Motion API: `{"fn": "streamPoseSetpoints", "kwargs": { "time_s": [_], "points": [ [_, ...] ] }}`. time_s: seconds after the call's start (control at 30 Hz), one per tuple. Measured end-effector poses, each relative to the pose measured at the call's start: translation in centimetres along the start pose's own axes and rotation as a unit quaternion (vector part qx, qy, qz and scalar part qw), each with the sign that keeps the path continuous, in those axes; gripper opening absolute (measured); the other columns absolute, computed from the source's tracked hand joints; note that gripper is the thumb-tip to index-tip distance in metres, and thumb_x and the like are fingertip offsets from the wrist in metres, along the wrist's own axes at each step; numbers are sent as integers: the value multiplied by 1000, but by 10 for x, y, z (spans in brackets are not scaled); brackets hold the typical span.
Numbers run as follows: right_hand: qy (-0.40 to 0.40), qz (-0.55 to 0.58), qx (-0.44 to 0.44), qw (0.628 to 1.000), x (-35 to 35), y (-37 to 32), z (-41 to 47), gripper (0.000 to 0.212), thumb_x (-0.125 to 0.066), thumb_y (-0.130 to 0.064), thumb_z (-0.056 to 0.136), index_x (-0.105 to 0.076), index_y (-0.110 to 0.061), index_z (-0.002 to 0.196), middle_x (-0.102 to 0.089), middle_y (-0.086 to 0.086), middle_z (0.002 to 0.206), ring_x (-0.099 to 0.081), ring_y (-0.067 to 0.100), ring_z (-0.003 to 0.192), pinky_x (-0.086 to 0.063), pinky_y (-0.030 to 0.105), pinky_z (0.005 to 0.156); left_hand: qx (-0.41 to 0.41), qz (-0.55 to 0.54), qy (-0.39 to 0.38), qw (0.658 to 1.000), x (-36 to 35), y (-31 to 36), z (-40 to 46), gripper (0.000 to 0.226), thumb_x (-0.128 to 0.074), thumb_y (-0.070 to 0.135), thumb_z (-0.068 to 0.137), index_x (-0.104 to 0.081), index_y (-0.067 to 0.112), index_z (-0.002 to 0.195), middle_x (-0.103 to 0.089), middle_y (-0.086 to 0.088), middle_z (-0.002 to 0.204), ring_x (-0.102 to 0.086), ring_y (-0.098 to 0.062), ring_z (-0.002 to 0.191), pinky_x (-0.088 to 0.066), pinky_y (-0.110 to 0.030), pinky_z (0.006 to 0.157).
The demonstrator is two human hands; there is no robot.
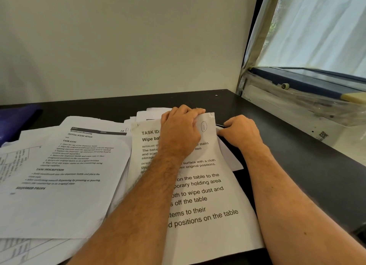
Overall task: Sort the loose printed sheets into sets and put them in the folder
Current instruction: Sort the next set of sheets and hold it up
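A printed sheet headed "TASK ID: Wipe…" [200, 187], with a circled 1 by its top right corner, lies on the black desk [297, 165]. My left hand [180, 130] lies over its upper part, and the fingers curl round its top edge. Just right of it, my right hand [241, 132] has curled fingers that pinch the corner of a white sheet underneath [229, 157]. A heap of loose printed sheets [65, 171] spreads over the left half of the desk. More sheets [150, 112] stick out behind my left hand. The blue folder [17, 118] lies at the far left, partly under the papers.
A pale wall [118, 46] stands right behind the desk. On the right there is a window [316, 26] with a white curtain above a plastic-wrapped sill [297, 98]. The desk's right strip is bare black surface.
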State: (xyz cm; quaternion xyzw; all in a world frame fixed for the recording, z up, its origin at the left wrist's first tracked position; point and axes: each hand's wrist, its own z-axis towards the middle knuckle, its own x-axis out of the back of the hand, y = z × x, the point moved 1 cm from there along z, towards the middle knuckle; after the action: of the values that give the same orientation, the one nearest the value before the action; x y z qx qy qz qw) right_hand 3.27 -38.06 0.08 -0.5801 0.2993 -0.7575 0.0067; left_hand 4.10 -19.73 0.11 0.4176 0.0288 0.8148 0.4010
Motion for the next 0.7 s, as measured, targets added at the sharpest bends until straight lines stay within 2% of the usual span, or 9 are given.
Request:
{"fn": "streamPoseSetpoints", "kwargs": {
  "time_s": [0.07,0.1,0.17,0.27,0.37,0.43,0.53,0.6,0.7],
  "points": [
    [53,17,23,998,0,-1,1,24,-61,-36,95,-72,-23,112,-64,4,120,-59,25,109,-51,42,96,6,1,-3,1000,1,1,0,42,-52,18,97,-58,27,137,-56,3,108,-49,-14,104,-27,-36,109],
    [91,59,39,993,1,-3,0,21,-57,-35,96,-72,-27,108,-62,4,124,-58,25,110,-51,42,96,8,1,-2,1000,1,1,0,42,-52,18,97,-58,27,137,-56,3,108,-49,-14,105,-27,-35,109],
    [143,186,73,969,9,-8,-4,24,-51,-30,100,-74,-25,102,-67,1,119,-60,13,98,-49,32,90,12,0,0,1000,2,1,0,42,-52,18,97,-57,27,138,-57,3,109,-49,-15,106,-27,-35,109],
    [37,349,111,930,19,-21,-17,31,-49,-32,103,-76,-18,98,-75,-2,89,-58,3,67,-48,25,71,18,0,-5,1000,2,0,1,41,-53,22,97,-57,27,138,-57,3,112,-49,-15,109,-27,-35,110],
    [-76,317,129,936,17,-27,-29,32,-50,-34,103,-71,-14,91,-66,-12,59,-55,1,45,-43,16,49,19,2,-2,1000,2,0,1,40,-52,23,97,-57,27,137,-56,3,112,-49,-15,109,-28,-35,109],
    [-107,287,119,945,15,-27,-28,22,-55,-27,101,-71,-12,98,-70,-8,70,-60,1,49,-44,20,50,18,1,3,1000,2,-1,1,41,-51,20,97,-57,27,137,-55,3,110,-47,-13,105,-29,-35,108],
    [-159,300,93,936,15,-26,-27,14,-57,-15,99,-70,-14,106,-76,5,93,-74,16,74,-56,31,62,18,-4,12,1000,1,-5,1,39,-51,22,98,-57,27,137,-55,4,110,-46,-10,103,-32,-34,108],
    [-190,314,74,927,11,-25,-26,16,-56,-15,100,-70,-17,108,-78,5,95,-76,21,83,-60,37,70,19,-4,23,1000,1,-7,1,37,-51,24,99,-57,25,136,-58,3,113,-50,-12,107,-31,-35,113],
    [-200,358,48,911,8,-27,-28,18,-55,-15,101,-70,-16,110,-78,5,95,-76,22,86,-61,43,78,30,23,34,999,10,-12,2,39,-52,24,98,-56,23,138,-62,1,121,-55,-15,117,-16,-38,125]
  ]
}}
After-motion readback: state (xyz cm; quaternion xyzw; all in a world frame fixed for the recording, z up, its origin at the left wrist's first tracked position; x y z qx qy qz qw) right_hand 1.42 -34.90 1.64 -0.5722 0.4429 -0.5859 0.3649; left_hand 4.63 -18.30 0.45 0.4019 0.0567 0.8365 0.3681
